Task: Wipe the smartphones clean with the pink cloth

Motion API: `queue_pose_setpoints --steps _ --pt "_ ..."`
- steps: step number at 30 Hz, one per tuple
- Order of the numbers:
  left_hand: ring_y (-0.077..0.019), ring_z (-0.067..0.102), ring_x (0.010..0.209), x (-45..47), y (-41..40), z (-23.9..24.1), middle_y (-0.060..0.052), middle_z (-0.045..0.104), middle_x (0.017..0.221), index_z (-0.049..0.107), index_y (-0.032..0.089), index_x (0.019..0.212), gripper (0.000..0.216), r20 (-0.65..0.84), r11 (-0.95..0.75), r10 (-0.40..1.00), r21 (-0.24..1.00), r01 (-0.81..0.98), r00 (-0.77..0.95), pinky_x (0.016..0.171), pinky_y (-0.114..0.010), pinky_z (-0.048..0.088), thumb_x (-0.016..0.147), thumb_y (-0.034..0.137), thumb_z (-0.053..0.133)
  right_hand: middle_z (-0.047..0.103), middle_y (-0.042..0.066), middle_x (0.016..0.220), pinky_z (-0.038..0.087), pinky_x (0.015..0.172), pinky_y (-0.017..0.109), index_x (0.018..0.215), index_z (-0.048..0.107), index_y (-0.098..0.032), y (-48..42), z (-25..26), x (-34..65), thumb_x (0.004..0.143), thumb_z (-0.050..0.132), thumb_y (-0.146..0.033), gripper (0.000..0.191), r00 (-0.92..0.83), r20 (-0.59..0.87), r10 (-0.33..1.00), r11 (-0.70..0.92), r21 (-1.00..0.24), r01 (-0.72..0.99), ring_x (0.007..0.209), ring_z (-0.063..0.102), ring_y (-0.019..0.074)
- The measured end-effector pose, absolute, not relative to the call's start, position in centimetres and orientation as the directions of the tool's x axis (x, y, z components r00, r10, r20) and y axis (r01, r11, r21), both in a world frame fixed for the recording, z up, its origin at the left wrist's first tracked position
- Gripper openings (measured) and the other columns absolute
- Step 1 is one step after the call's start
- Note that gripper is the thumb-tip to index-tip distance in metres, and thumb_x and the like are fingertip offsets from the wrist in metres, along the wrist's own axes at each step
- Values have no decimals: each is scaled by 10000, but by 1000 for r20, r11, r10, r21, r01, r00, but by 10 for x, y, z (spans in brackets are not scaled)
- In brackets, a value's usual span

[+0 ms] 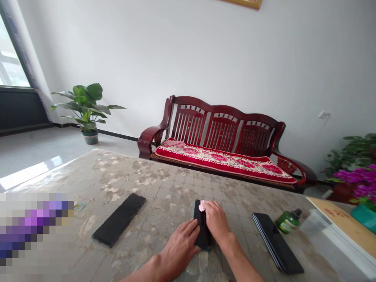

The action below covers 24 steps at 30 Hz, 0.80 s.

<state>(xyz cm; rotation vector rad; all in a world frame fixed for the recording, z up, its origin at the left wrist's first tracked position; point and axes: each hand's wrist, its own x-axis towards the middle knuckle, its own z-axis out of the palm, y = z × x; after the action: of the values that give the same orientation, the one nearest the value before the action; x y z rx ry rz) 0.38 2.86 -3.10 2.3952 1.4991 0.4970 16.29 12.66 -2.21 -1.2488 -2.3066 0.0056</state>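
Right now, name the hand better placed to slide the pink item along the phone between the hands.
Probably the right hand: it holds the pink item over the phone. The left hand rests at the phone's left edge, perhaps steadying it.

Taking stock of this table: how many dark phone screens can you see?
3: left phone, lying apart; middle phone, partly under the left hand and right hand; right phone, beside the green bottle. Stacking or the pixelated patch may hide more.

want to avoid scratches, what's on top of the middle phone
The phone has the left hand at its left edge and a pink piece in the right hand. What they cover is hidden.
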Motion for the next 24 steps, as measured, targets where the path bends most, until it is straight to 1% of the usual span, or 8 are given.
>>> queue_pose_setpoints --steps 2,5,8,13,16,19,22,24 --pt "-286 434 1340 3 29 -33 -109 509 1430 543 197 1333 468 154 -426 904 411 806 399 1129 -420 349 874 245 620 713 45 951 471 820 298 963 701 -243 119 -23 164 894 436 -71 324 -448 426 786 576 -242 781 912 624 207" --pt "-275 463 1312 3 28 -34 -94 533 1405 571 203 1294 428 171 -431 902 429 794 397 1125 -393 355 878 276 639 703 32 959 463 839 287 969 687 -249 101 -24 167 913 432 -83 309 -502 395 769 616 -247 748 918 619 195" --pt "-263 499 1271 4 28 -33 -80 572 1355 607 204 1231 369 184 -438 899 427 791 398 1108 -368 374 871 266 660 699 35 994 463 859 292 965 680 -244 94 -25 168 923 431 -96 292 -536 377 755 641 -253 725 941 618 195" --pt "-262 513 1255 3 28 -35 -76 599 1310 630 209 1171 287 187 -451 892 419 788 411 1093 -366 392 888 255 639 718 42 946 475 846 302 975 692 -253 117 -25 157 920 427 -106 308 -473 404 783 598 -279 751 900 637 190" --pt "-261 512 1257 3 29 -37 -71 607 1298 630 213 1162 276 191 -455 890 420 785 414 1091 -366 395 889 258 640 722 39 936 474 848 295 967 696 -257 124 -25 153 918 430 -93 317 -435 421 796 572 -289 768 894 643 183" --pt "-259 517 1250 4 29 -38 -69 616 1284 633 207 1151 272 184 -454 890 416 788 416 1096 -361 388 885 262 655 714 36 949 469 844 288 926 690 -252 115 -25 156 917 455 -89 286 -472 405 783 595 -268 758 913 635 188" --pt "-258 522 1242 5 30 -39 -63 620 1277 634 208 1145 275 182 -449 893 414 792 411 1093 -359 389 879 269 668 707 26 954 465 826 280 916 682 -247 102 -24 160 912 464 -80 274 -528 392 753 640 -251 726 904 622 190" --pt "-259 520 1245 5 30 -39 -63 617 1281 631 208 1149 279 180 -447 894 414 793 410 1090 -361 390 879 272 667 708 24 963 461 829 280 925 683 -246 103 -23 160 910 463 -79 277 -536 401 743 651 -252 716 902 618 190"
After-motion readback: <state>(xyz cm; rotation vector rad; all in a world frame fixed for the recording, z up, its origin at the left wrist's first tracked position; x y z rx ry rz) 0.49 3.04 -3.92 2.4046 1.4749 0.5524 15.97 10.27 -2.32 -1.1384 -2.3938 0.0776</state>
